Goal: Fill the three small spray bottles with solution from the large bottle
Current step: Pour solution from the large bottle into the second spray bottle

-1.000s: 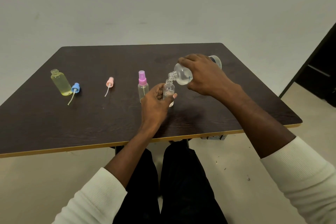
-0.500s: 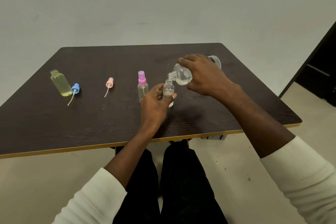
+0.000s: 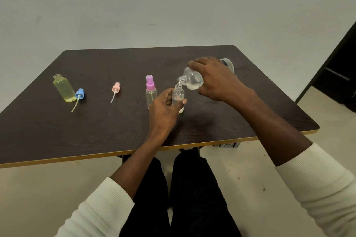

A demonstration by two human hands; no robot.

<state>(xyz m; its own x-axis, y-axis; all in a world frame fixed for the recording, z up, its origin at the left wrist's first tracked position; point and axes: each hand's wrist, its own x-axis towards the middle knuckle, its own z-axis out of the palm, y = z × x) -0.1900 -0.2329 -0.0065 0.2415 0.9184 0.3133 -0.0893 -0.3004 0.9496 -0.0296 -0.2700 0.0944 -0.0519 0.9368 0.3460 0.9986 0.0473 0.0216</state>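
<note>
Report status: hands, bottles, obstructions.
Right hand tilts large bottle over small clear bottle. Left hand steadies it. Purple-capped bottle close beside; nothing blocking.

The person is wearing a cream ribbed long-sleeved top; the left sleeve [image 3: 100,206] and the right sleeve [image 3: 317,184] are sitting pushed up, baring both forearms. Black trousers [image 3: 192,194] are covering both legs.

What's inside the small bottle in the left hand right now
A little clear liquid shows low in the small bottle, under the large bottle's mouth. The left hand covers its lower left side, hiding the exact level.
</note>
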